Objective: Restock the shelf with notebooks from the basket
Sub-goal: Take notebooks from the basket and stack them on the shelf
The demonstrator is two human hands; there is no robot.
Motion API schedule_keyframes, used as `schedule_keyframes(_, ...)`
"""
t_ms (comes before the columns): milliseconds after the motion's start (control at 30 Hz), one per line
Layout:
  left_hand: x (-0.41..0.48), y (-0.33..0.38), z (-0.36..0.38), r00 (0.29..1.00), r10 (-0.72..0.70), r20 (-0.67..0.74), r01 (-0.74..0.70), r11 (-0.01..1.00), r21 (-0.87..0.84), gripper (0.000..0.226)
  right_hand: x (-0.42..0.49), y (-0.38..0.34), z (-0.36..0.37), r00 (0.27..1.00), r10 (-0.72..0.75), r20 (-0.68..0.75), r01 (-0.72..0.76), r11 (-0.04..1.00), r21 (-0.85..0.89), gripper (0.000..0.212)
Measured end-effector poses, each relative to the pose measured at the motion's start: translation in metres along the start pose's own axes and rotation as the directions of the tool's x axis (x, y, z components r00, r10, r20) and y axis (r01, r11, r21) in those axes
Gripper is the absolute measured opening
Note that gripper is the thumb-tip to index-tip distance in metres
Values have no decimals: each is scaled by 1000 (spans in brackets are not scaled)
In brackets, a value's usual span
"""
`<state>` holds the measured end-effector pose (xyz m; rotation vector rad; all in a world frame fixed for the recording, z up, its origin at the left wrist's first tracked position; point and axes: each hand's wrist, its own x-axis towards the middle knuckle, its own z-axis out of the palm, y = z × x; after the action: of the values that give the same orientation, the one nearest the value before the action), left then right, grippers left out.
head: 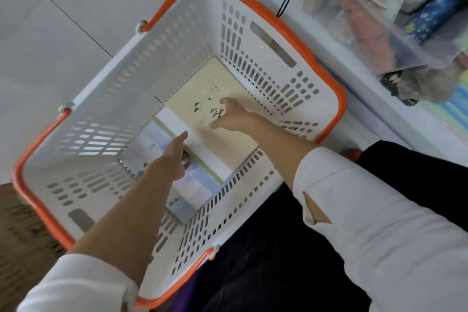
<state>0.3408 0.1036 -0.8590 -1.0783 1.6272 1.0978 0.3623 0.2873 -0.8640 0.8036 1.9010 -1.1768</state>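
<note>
Two sleeves (367, 210) | one basket (202, 2) | three inside: cream notebook (197, 94), green-edged notebook (174, 121), blue notebook (200, 185) | left hand (174, 157) pinches the green-edged one | right hand (233, 115) on cream, grip unclear

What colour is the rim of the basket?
Orange. The basket rim shows best in the head view.

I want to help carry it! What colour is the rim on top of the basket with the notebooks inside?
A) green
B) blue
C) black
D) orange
D: the white basket has a bright orange rim and handles round its top edge, and the notebooks lie flat in its bottom.
</note>
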Motion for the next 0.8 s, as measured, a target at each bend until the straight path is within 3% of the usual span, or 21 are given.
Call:
schedule_keyframes(67,1,-1,1,1000,9,3,-9,1000,-25,50,6,5,-6,977,5,-214,-34,991,-133,97)
schedule_keyframes(100,1,-2,0,1000,18,-2,-18,999,-34,49,8,13,-13,970,25,-240,-68,983,-170,100)
schedule_keyframes(233,1,-8,1,999,49,12,-48,998,-43,50,11,27,-21,998,40,-54,-46,990,-130,106)
schedule_keyframes(333,2,-11,0,998,55,30,-53,997,-51,44,5,19,-7,998,-21,51,27,992,-120,93)
schedule_keyframes(400,3,-10,-1,998,62,27,-62,998,-26,42,2,20,-1,992,-30,121,56,976,-210,83)
schedule_keyframes(533,3,-12,-2,998,60,-22,-62,994,-94,35,1,19,-8,985,15,172,29,968,-251,83)
schedule_keyframes(667,-11,-9,2,993,71,89,-56,986,-156,43,-4,22,-16,977,75,199,-31,976,-217,87)
schedule_keyframes(733,-20,-1,5,990,96,99,-77,980,-182,26,-9,25,-21,980,76,183,-44,984,-170,88)
schedule_keyframes(800,-29,9,9,989,118,91,-102,981,-163,25,-16,26,-27,993,27,117,-12,992,-128,85)
